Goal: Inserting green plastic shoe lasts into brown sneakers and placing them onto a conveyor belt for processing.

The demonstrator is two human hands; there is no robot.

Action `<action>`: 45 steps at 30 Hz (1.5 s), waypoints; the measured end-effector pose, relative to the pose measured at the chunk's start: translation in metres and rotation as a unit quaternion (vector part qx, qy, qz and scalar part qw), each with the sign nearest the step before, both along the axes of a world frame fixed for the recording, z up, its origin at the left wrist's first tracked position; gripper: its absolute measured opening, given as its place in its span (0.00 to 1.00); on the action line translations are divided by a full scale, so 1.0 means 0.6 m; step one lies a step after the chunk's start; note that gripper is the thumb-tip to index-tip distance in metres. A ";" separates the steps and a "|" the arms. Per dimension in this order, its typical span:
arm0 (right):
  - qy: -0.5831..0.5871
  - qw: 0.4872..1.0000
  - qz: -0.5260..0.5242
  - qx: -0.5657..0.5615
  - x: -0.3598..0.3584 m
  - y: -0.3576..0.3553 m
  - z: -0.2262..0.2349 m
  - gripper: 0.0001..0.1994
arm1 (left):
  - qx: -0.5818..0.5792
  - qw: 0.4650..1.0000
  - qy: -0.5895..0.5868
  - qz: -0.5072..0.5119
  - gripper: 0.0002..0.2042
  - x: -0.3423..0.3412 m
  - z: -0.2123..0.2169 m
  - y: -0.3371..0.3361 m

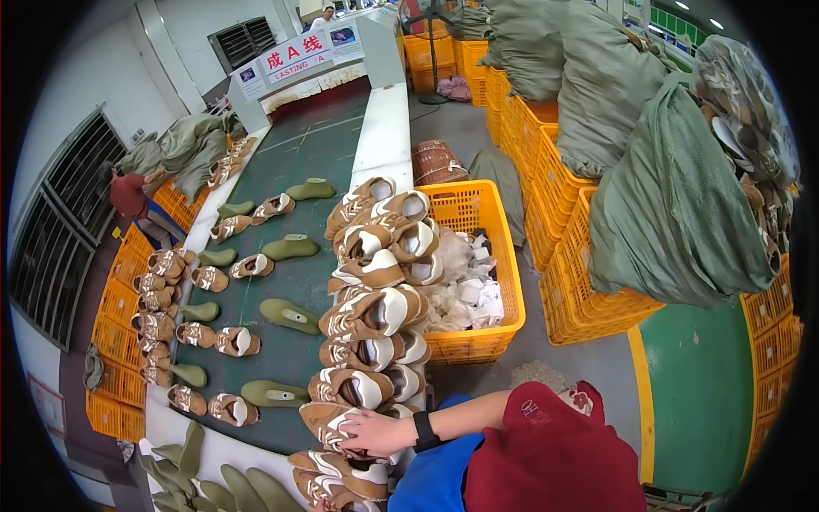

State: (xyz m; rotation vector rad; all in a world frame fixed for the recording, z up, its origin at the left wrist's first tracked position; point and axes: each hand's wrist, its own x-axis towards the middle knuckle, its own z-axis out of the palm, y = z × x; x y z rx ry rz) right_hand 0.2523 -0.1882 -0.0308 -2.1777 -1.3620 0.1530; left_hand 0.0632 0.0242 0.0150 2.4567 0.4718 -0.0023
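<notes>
A brown shoe (317, 423) is being touched by the right hand (377, 433), near end of the shoe row (363, 314) that is being carried along the right side of the green belt (286, 359). Fingers are being laid over the upper; whether they are being closed on it cannot be told, the palm side being hidden. Only a trace of the left hand (321, 506) is being shown at the near edge; its state cannot be told. Judged for good handling: a light hold is being favoured, so that the upper is not being creased and tightly packed neighbours are not being dragged
</notes>
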 end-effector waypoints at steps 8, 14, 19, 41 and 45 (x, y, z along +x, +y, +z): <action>-0.018 1.000 -0.004 0.020 0.000 -0.005 0.010 0.28 | 0.117 0.980 -0.063 0.150 0.21 0.007 0.102 -0.045; 0.133 0.971 0.081 0.183 -0.016 0.032 0.109 0.30 | 0.087 0.971 -0.204 0.095 0.18 0.020 0.121 -0.063; 0.035 0.963 0.144 0.227 -0.044 0.047 0.134 0.36 | 0.184 0.946 -0.262 0.046 0.11 0.053 0.182 -0.133; -0.052 0.955 0.070 0.285 -0.068 0.055 0.182 0.10 | 0.227 0.964 -0.134 0.023 0.28 0.044 0.194 -0.140; -0.079 0.952 0.080 0.285 -0.063 0.055 0.176 0.12 | 0.214 0.966 -0.143 0.032 0.28 0.033 0.148 -0.120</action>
